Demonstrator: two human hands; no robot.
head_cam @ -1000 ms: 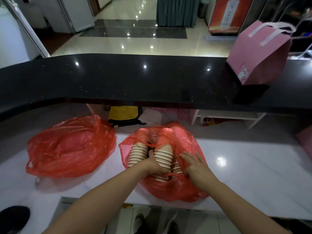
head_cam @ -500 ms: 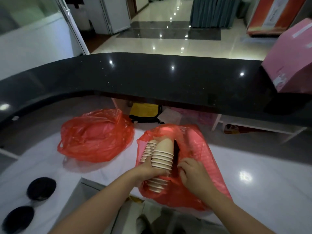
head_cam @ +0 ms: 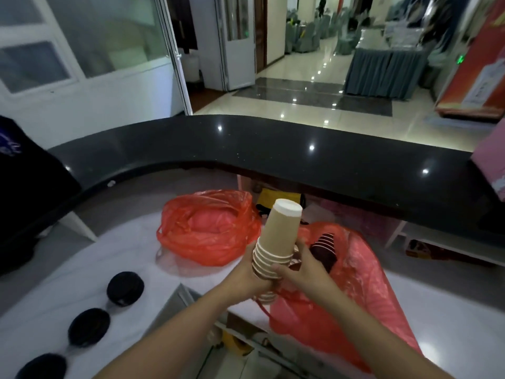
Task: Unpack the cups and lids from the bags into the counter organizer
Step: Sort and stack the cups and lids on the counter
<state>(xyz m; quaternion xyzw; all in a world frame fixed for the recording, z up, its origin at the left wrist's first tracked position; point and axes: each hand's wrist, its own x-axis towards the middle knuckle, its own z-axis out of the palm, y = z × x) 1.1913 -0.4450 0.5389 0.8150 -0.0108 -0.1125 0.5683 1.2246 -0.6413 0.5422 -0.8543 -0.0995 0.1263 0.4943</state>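
A stack of tan paper cups (head_cam: 278,236), upside down with the white base on top, is lifted above the white counter. My left hand (head_cam: 247,274) grips the stack from the left and my right hand (head_cam: 303,269) grips it from the right at the rims. Just right of it lies an open red plastic bag (head_cam: 363,280) with a dark stack of cups (head_cam: 325,248) showing inside. A second red bag (head_cam: 207,228), bunched shut, sits to the left. Three black round openings (head_cam: 125,288) of the organizer line the counter's left.
A raised black curved countertop (head_cam: 273,151) runs across the back. A pink paper bag (head_cam: 492,165) stands on it at the far right. A dark object (head_cam: 24,192) fills the left edge. A gap in the white counter (head_cam: 191,299) opens below my hands.
Both hands have lifted the tan cup stack up and out of the right red bag. The view has swung left, bringing more black openings into sight.
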